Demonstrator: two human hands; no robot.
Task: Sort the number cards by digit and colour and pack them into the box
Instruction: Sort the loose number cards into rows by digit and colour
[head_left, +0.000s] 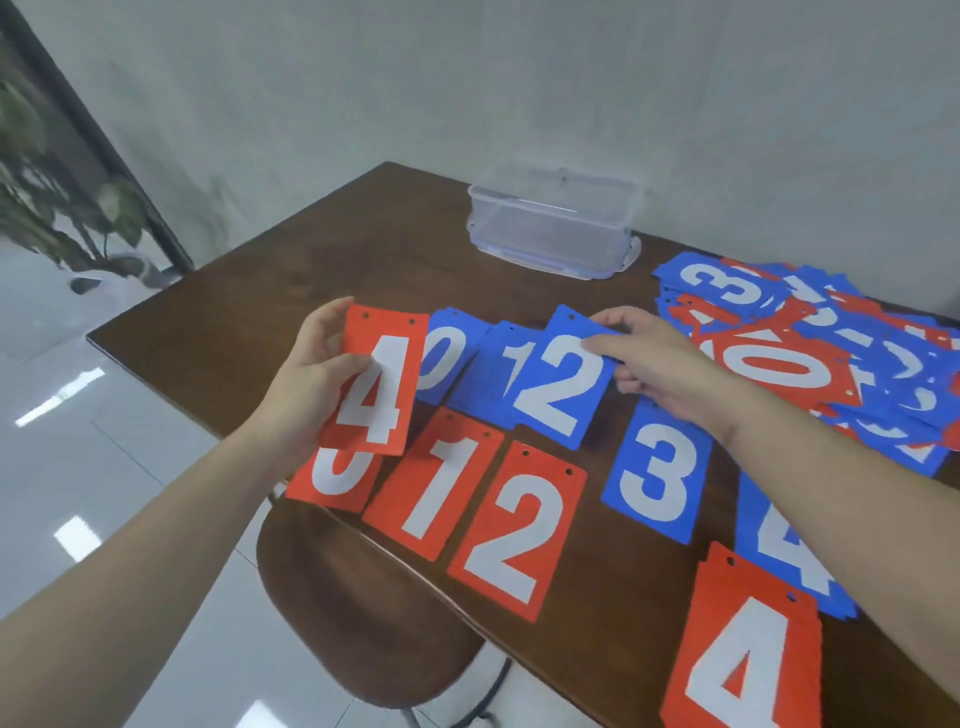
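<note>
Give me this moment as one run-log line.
left hand: holds red 4 card | right hand: pinches blue 2 card | box: no cards visible inside | unsorted pile: remains

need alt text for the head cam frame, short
A person's left hand holds a red 4 card while the right hand pinches a blue 2 card above rows of red and blue number cards on a brown table. A clear plastic box stands behind; an unsorted card pile lies right.

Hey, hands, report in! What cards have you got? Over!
Left hand holds red 4 card. Right hand pinches blue 2 card. Box empty, nothing blocking.
</note>
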